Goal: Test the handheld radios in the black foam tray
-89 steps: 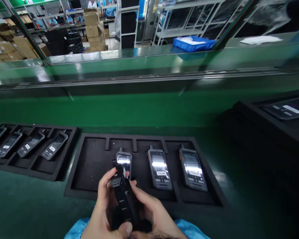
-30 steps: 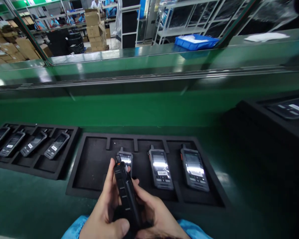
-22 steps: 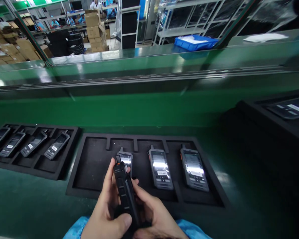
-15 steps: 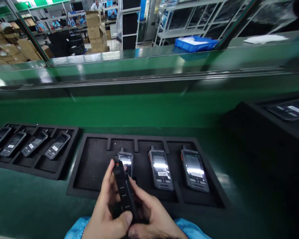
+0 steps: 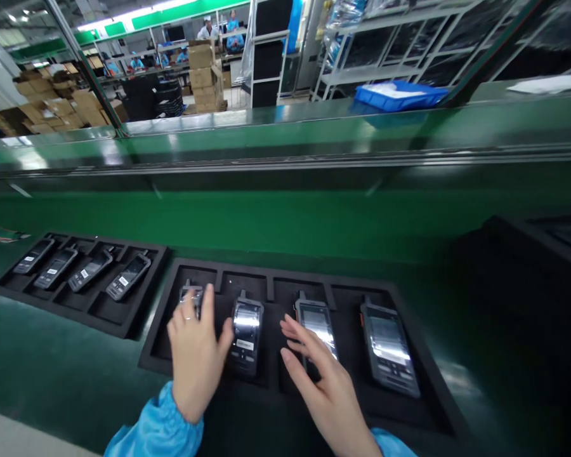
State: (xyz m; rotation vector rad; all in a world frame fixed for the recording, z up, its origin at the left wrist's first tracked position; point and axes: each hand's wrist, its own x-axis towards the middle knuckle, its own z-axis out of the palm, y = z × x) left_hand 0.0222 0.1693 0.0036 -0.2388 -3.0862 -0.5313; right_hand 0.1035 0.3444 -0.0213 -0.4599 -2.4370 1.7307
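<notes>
My left hand [image 5: 197,358] lies over the leftmost handheld radio [image 5: 191,298] in the near black foam tray [image 5: 412,330], covering most of it. Its fingers are spread and the thumb stands apart; whether the fingertips touch the radio I cannot tell. Right of that hand, a second handheld radio [image 5: 246,336] lies screen up in its slot. My right hand [image 5: 326,387] hovers with fingers stretched out and nothing in them, partly hiding a third radio [image 5: 316,320]. Another radio [image 5: 390,346] rests in the rightmost slot.
To the left, a second foam tray [image 5: 109,320] holds several radios [image 5: 128,277]. Stacked dark trays [image 5: 509,279] rise at the right. Beyond the green bench ledge [image 5: 266,136] sit a blue bin [image 5: 400,95], cartons [image 5: 204,76] and racks; people work in the background.
The radio that both hands held is now in the tray's leftmost slot, under my left hand. My hands have moved apart, and the view has shifted a little to the left.
</notes>
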